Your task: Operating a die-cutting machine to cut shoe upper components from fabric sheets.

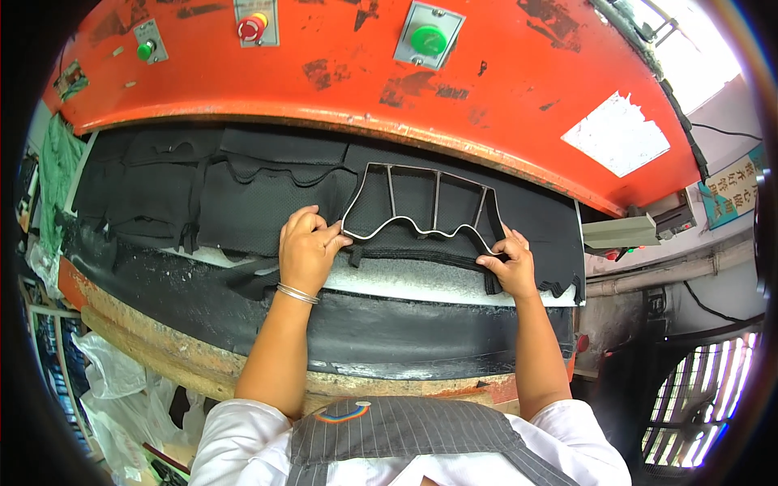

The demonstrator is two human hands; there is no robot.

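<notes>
A metal cutting die with a wavy near edge, a straighter far edge and several cross bars lies over layered black sheet material. My left hand grips the die's near left corner between thumb and fingers. At its near right corner my right hand pinches the rim, thumb on the near side. Black sheet shows through the die's open frame. Whether the die rests fully on the sheets, I cannot tell. Wavy cut edges run through the material left of the die, and stacked layers show just below it.
An orange machine beam spans the far side, with a large green button, a red knob and a small green button. A pale bed strip shows near my wrists. Plastic bags hang at lower left.
</notes>
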